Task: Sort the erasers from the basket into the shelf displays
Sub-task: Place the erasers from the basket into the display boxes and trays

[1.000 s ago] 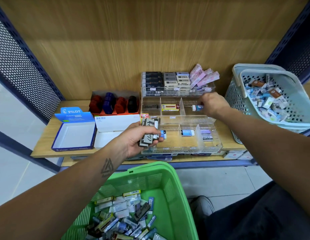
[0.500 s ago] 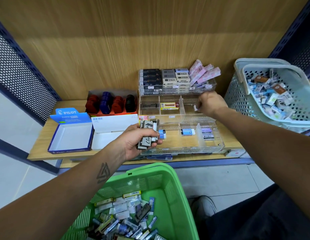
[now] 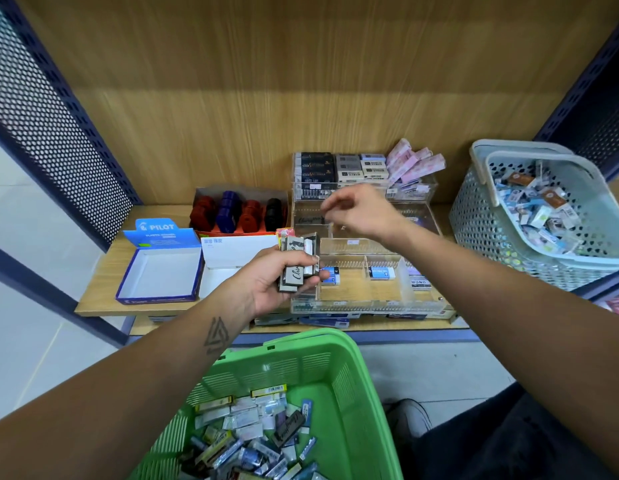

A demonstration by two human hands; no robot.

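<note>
My left hand (image 3: pixel 273 284) grips a stack of grey and black sleeved erasers (image 3: pixel 297 263) in front of the clear tiered acrylic display (image 3: pixel 370 308). My right hand (image 3: pixel 365 213) hovers over the display's middle tier with its fingers loosely curled, and I see nothing in them. The front tier holds a blue eraser (image 3: pixel 330 274), a second blue eraser (image 3: pixel 381 273) and a MONO eraser (image 3: pixel 418 282). Black, grey and pink packs (image 3: pixel 366 166) fill the top tier. The green basket (image 3: pixel 339 375) below holds several mixed erasers (image 3: pixel 252 438).
A pale blue basket (image 3: pixel 474 220) full of erasers stands at the shelf's right. On the left lie an open Pilot box (image 3: pixel 159 275), a white box (image 3: pixel 238 249) and a red tray of stamps (image 3: pixel 238 213). Perforated panels flank the shelf. A shoe (image 3: pixel 408 417) shows below.
My right hand has moved left from the right end of the middle tier; the small blue eraser it held is no longer in it. My left hand keeps its stack.
</note>
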